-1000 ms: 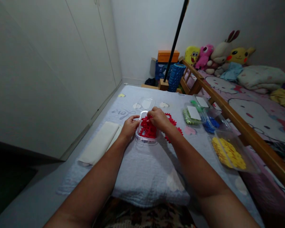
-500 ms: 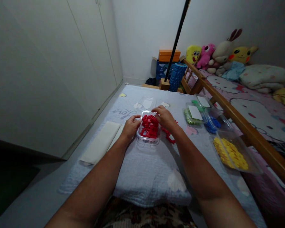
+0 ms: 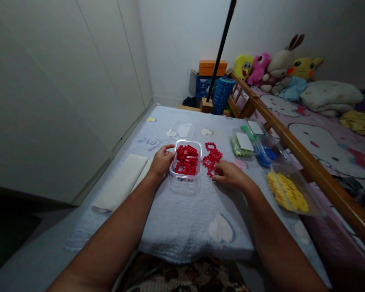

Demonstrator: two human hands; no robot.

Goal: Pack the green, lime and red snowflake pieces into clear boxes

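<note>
My left hand [image 3: 162,161] is closed on the left edge of a clear plastic container [image 3: 200,164] full of small red pieces [image 3: 185,160], which stands on a pale blue blanket [image 3: 188,215]. A loose cluster of linked red pieces [image 3: 212,155] lies on the blanket just right of the container. Beside that cluster's near end rests my right hand [image 3: 230,174], fingers curled and fingertips touching the nearest red pieces. I cannot tell whether it grips one.
To the right lie clear containers of green pieces [image 3: 242,147], blue pieces [image 3: 266,156] and yellow pieces [image 3: 287,192], next to a wooden bed rail [image 3: 307,160]. A clear lid [image 3: 184,130] lies beyond; a folded white cloth [image 3: 121,184] left. A black pole [image 3: 220,48] stands behind.
My right hand left the top of the container and moved right and nearer, down to the loose red pieces. The left hand stayed on the container's edge.
</note>
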